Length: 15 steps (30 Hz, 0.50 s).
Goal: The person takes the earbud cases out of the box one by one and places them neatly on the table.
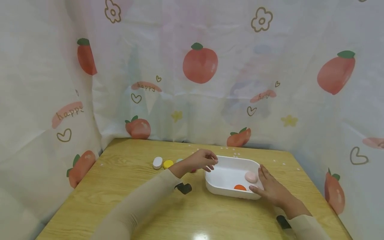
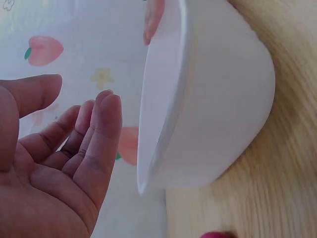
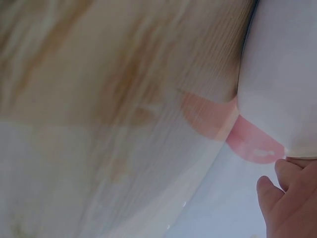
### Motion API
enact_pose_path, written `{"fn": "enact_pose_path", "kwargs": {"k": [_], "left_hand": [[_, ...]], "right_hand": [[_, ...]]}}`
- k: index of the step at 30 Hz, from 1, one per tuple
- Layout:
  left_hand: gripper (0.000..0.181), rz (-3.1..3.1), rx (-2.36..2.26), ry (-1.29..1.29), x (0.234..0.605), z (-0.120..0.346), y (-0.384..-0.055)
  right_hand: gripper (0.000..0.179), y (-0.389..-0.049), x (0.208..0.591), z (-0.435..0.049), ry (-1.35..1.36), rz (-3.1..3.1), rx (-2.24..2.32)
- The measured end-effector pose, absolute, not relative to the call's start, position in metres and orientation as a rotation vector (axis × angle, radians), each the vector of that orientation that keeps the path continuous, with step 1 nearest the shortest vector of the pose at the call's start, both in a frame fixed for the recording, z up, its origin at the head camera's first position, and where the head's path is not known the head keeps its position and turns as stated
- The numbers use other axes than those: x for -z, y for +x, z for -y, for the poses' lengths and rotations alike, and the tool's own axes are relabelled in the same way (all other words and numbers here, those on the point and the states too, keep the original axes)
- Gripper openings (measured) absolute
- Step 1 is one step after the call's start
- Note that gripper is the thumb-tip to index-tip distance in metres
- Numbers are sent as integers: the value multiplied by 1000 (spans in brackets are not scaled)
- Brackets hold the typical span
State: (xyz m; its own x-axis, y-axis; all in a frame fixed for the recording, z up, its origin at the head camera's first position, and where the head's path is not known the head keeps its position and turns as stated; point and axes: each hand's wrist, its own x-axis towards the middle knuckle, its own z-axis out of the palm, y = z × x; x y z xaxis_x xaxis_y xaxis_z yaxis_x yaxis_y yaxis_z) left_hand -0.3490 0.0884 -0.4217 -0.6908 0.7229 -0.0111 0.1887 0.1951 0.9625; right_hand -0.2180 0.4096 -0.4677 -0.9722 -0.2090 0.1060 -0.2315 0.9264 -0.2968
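A white plastic tray (image 1: 219, 192) with rounded corners rests on the wooden table. Inside it lie an orange round piece (image 1: 240, 187) and a pale pink one (image 1: 251, 177). Near the tray's left end, my left hand (image 1: 199, 160) hovers with fingers loosely bent. The left wrist view shows bare space between that hand's thumb (image 2: 47, 94) and fingers. My right hand (image 1: 274, 190) rests at the tray's right end, fairly straight fingers along the rim and thumb over the front corner. In the right wrist view, fingertips (image 3: 270, 191) show right beside the tray's rim.
Left of the tray stand a white piece (image 1: 157, 163) and a yellow one (image 1: 168, 164); others are partly hidden by my left hand. Small white bits (image 1: 237, 154) dot the table's back. A fruit-print curtain (image 1: 199, 110) borders the table's back and sides.
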Motion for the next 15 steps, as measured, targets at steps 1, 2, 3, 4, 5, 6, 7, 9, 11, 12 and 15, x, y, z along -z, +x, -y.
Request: {"fn": "enact_pose_path", "kwargs": {"k": [1,2,3,4,5,6,7,9,11,12,15], "left_hand": [[21,-1999,-1504,861,422,-91,-347],[21,-1994,-1490,872,422,-94,-345],[20,-1989,-1479,883,422,-98,-343],[19,-1981,-1472,888,424,-101,-341],[18,-1979,-1457,896,425,-104,-339],[18,-1981,-1438,898,425,-107,-337],[17,-1987,-1419,900,427,-110,-335],[16,-2000,-1391,900,430,-115,-332],[15,-2006,-1376,891,432,-119,-329],[15,-2007,-1372,883,432,-121,-328],[14,-1978,-1380,855,434,-127,-327]], "right_hand": [[98,-218,468,-410,346,3011,-476],[97,-219,468,-410,347,3008,-477],[97,-219,468,-410,348,3005,-480],[97,-219,468,-410,349,3005,-482],[97,-219,469,-410,350,3005,-483],[97,-219,469,-410,353,3006,-486],[97,-219,469,-410,352,3004,-485],[97,-219,470,-410,354,3004,-485],[97,-219,470,-409,351,3006,-479],[97,-220,470,-409,347,3005,-476],[97,-220,470,-409,343,3004,-465]]}}
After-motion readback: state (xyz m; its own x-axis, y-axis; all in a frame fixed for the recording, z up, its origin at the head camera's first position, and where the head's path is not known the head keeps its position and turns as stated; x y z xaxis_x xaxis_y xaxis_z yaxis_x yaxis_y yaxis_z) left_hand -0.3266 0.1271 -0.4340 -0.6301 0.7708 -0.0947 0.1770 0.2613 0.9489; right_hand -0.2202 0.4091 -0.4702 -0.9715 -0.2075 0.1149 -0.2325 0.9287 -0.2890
